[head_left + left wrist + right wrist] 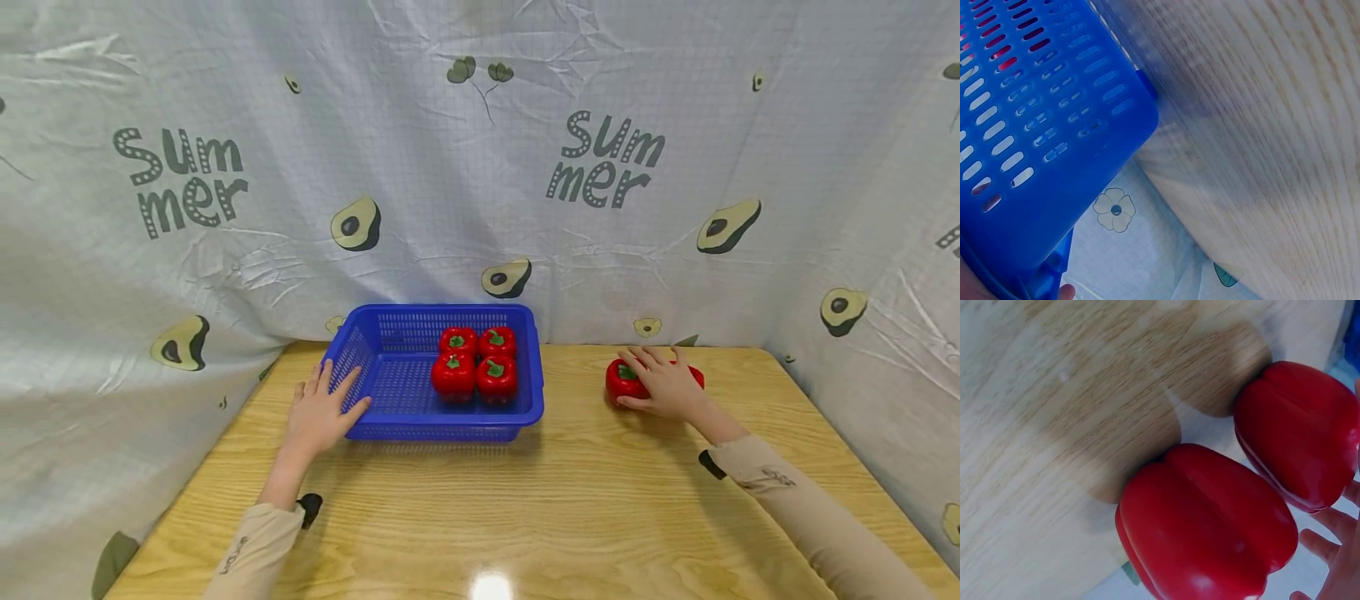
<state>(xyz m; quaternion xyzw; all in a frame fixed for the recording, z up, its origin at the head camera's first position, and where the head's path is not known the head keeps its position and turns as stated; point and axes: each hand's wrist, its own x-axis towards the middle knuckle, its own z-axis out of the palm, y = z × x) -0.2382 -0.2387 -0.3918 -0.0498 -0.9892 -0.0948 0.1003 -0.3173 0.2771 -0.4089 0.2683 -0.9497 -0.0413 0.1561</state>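
Note:
A blue plastic basket (442, 431) stands at the back of the table, with several red bell peppers (453, 377) grouped in its right half. My left hand (318, 417) rests with spread fingers on the basket's left rim near the front corner; the left wrist view shows the basket's perforated side (1054, 162) and one fingertip past the rim. To the right, my right hand (663, 387) curls thumb and fingers around a red bell pepper (1297, 434) on the table. Beside it lies a second red bell pepper (1207, 525), partly hidden under the hand in the head view.
The wooden table (555, 508) reaches back to a pale printed cloth (450, 167) that hangs behind and at both sides. Bare wood lies between the basket and the two peppers on the right.

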